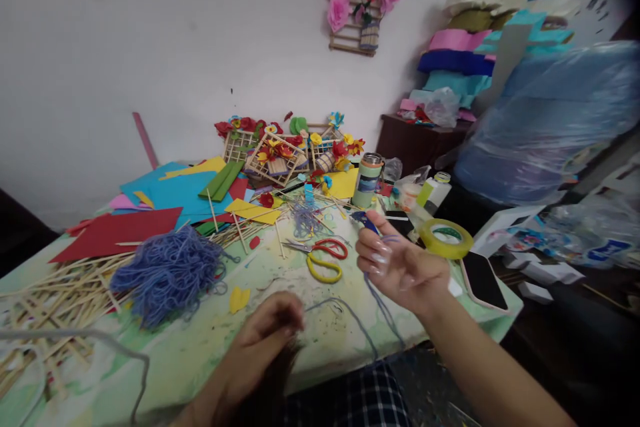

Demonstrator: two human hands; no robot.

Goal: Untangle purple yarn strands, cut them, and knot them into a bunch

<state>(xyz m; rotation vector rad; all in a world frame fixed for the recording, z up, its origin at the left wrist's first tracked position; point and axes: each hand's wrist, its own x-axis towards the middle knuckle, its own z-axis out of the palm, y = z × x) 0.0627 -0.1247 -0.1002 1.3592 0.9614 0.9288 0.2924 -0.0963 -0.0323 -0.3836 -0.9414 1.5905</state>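
Observation:
My left hand is over the front of the table, its fingers curled in a pinch. A strand of blue-grey yarn runs from its fingertips toward the table's front edge. My right hand is raised, palm up, fingers curled around a small dark-blue tool, possibly thread snips; the hand hides most of it. Blue yarn also passes through these fingers and hangs below. Between the hands and farther back lie open scissors with a red and a yellow handle. A large tangle of blue yarn rests to the left.
Thin wooden sticks and coloured sheets cover the left side. Stick frames with paper flowers stand at the back. On the right are a flask, a bottle, a tape roll and a phone.

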